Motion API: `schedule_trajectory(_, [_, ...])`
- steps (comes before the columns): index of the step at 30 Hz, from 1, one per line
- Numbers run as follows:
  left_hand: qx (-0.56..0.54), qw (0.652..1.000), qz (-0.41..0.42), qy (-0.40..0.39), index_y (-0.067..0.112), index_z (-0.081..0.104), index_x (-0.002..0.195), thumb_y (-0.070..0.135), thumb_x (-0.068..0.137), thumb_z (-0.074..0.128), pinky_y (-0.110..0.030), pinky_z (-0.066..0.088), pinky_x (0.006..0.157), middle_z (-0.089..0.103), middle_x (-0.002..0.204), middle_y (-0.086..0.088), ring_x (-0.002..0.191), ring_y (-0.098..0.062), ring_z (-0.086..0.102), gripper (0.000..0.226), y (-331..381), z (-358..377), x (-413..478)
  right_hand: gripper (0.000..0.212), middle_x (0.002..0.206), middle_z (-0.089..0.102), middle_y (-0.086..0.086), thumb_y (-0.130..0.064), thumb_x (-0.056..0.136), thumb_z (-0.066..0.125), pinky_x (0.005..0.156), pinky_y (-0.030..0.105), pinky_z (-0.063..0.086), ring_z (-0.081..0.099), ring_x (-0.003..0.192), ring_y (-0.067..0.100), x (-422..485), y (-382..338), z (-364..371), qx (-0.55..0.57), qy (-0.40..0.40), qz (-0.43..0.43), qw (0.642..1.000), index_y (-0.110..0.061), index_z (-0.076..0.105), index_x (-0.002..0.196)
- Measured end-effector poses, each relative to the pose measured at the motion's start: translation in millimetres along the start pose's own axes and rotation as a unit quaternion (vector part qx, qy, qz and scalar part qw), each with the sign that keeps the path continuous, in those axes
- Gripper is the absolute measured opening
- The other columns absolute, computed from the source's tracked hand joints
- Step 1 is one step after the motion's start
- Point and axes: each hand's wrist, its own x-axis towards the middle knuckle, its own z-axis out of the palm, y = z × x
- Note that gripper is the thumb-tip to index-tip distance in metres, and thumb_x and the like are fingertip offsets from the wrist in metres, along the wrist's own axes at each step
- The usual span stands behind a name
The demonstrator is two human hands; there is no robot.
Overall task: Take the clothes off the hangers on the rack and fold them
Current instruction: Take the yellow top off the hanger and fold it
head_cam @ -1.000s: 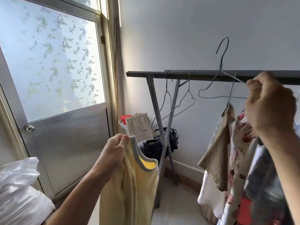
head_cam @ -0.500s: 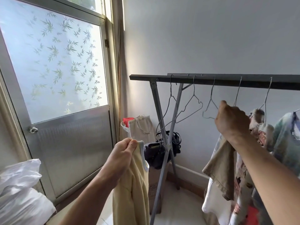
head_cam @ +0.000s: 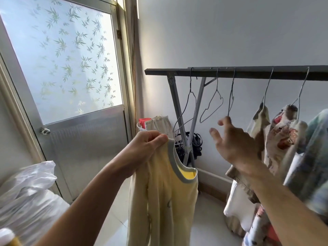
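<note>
Now that the thin empty wire hanger hangs again on the dark metal rail of the rack, my right hand has let it go. It is just under the hanger, with fingers spread wide and holding nothing. My left hand pinches the pale yellow sleeveless top with grey trim at its shoulder, so the top hangs free in front of me, apart from the rack. I judge this piece is ready for folding. A beige garment and a flowered garment beside it are still on hangers, so more work remains.
</note>
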Motion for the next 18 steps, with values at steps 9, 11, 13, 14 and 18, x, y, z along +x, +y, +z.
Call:
schedule_trajectory(9, [0.03, 0.997, 0.072, -0.028, 0.002, 0.069, 0.096, 0.026, 0.099, 0.052, -0.021, 0.05, 0.064, 0.06, 0.082, -0.007, 0.073, -0.013, 0.058, 0.03, 17, -18, -11, 0.02, 0.087, 0.072, -0.013, -0.015, 0.091, 0.062, 0.08, 0.026, 0.053, 0.067, 0.089, 0.002, -41, -23, 54, 0.351, -0.371, -0.113, 0.852, -0.032, 0.072, 0.087])
schedule_trajectory(11, [0.01, 0.998, 0.067, -0.005, 0.005, 0.07, 0.094, 0.026, 0.098, 0.053, -0.017, 0.05, 0.061, 0.063, 0.078, -0.001, 0.069, -0.008, 0.059, 0.028, 16, -31, -15, 0.013, 0.083, 0.073, -0.01, -0.014, 0.091, 0.064, 0.077, 0.028, 0.052, 0.068, 0.084, 0.004, -42, -6, 57, 0.346, -0.363, -0.098, 0.86, -0.022, 0.071, 0.084])
schedule_trajectory(13, [0.027, 0.998, 0.06, -0.005, 0.012, 0.071, 0.091, 0.031, 0.095, 0.054, -0.016, 0.051, 0.06, 0.064, 0.073, 0.008, 0.067, -0.003, 0.06, 0.026, 12, -50, -20, 0.016, 0.075, 0.068, -0.007, -0.018, 0.093, 0.063, 0.072, 0.033, 0.048, 0.062, 0.075, 0.009, -40, 5, 52, 0.37, -0.33, -0.07, 0.866, -0.016, 0.07, 0.08])
schedule_trajectory(14, [0.052, 0.997, 0.059, -0.013, 0.015, 0.072, 0.093, 0.037, 0.092, 0.055, -0.015, 0.052, 0.06, 0.065, 0.075, 0.01, 0.069, -0.002, 0.061, 0.027, 8, -59, -22, 0.018, 0.075, 0.067, -0.001, -0.02, 0.095, 0.06, 0.071, 0.034, 0.048, 0.059, 0.075, 0.012, -38, 8, 48, 0.393, -0.315, -0.054, 0.862, -0.013, 0.071, 0.082])
schedule_trajectory(18, [0.126, 0.988, 0.039, -0.083, 0.028, 0.073, 0.102, 0.071, 0.077, 0.059, -0.018, 0.054, 0.067, 0.069, 0.094, 0.011, 0.092, -0.006, 0.067, 0.051, -6, -88, -27, 0.02, 0.08, 0.067, 0.011, -0.022, 0.095, 0.057, 0.071, 0.032, 0.049, 0.058, 0.076, 0.015, -28, 5, 29, 0.406, -0.248, -0.053, 0.878, -0.01, 0.072, 0.088])
